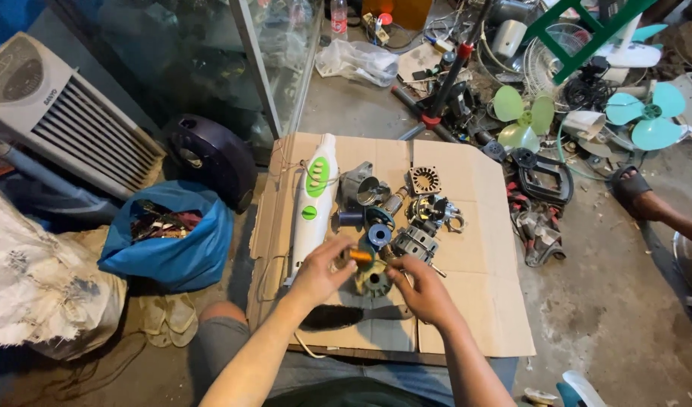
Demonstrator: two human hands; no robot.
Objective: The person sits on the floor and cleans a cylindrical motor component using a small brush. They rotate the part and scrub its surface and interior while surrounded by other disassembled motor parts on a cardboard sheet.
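My left hand (321, 269) pinches a small orange cylindrical part (360, 256) over the flattened cardboard sheet (478, 256). My right hand (420, 285) reaches toward a round grey metal motor piece (374, 282) that lies just under the orange part; whether it grips the piece is hidden. Beyond the hands sit a blue spool (379, 234), a grey motor body (415, 243), a copper-wound stator (424, 179) and several other metal parts. A white and green fan handle casing (313, 203) lies to the left. A black brush (346, 316) rests near my wrists.
A blue bag of scrap (168, 235) and a dark round housing (210, 154) sit left of the cardboard. A white air cooler (55, 113) stands far left. Green and teal fan blades (523, 117), cables and tools crowd the floor beyond. Another person's sandalled foot (636, 192) is at right.
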